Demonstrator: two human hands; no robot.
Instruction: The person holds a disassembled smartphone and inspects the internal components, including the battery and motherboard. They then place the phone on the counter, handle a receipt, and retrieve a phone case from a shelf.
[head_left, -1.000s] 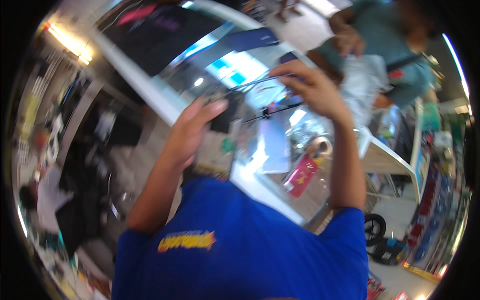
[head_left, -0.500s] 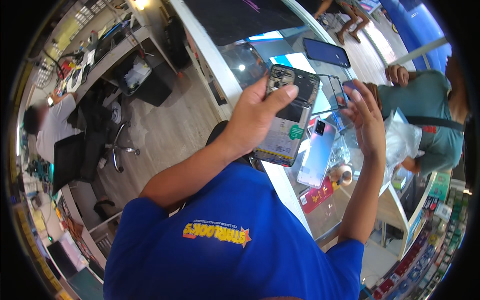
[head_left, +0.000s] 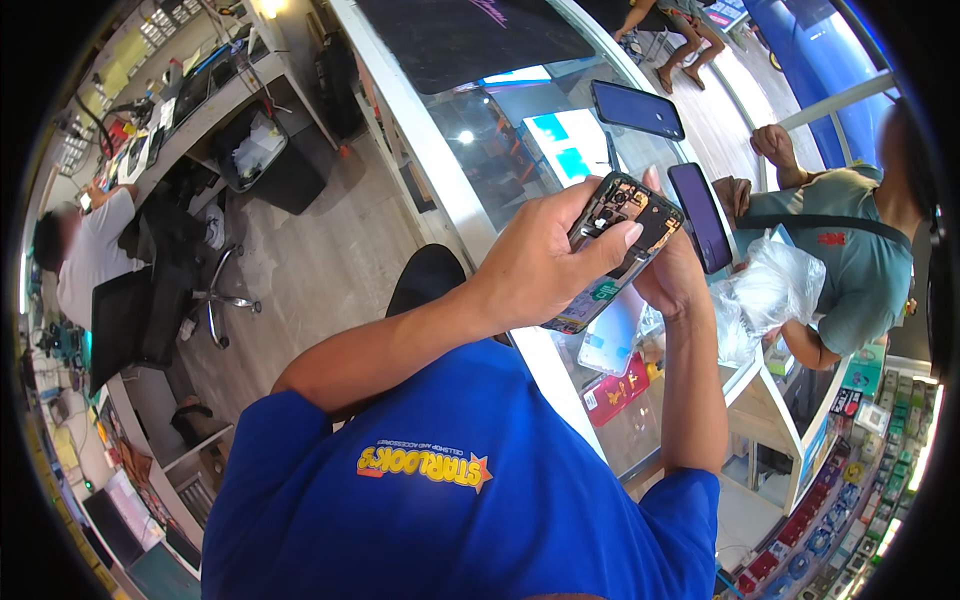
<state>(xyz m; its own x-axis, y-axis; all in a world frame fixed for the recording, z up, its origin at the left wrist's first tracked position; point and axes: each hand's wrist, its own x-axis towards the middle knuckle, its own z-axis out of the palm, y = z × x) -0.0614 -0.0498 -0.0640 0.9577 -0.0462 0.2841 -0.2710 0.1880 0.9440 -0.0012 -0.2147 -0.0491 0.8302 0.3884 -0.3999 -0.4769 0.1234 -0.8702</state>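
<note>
My left hand point(head_left: 540, 265) grips an opened phone point(head_left: 628, 218) from the left, its thumb across the exposed dark inner parts and camera modules. My right hand point(head_left: 672, 285) comes up from below on the right, pressed against the phone's far side. It holds a dark glossy screen panel point(head_left: 700, 215) that stands upright beside the phone. Both hands are raised over a glass display counter point(head_left: 520, 140). A pale phone back point(head_left: 612, 335) shows just under the hands; I cannot tell what it rests on.
A second dark phone point(head_left: 637, 108) lies on the counter beyond a black mat point(head_left: 470, 35). A person in a teal shirt point(head_left: 850, 270) stands across it with a clear plastic bag point(head_left: 770, 290). A red package point(head_left: 615, 390) sits inside the case. Another person point(head_left: 90, 260) sits at the left desks.
My right hand with the screen panel has moved in from the right and now meets the opened phone. The view has swung down slightly toward the counter.
</note>
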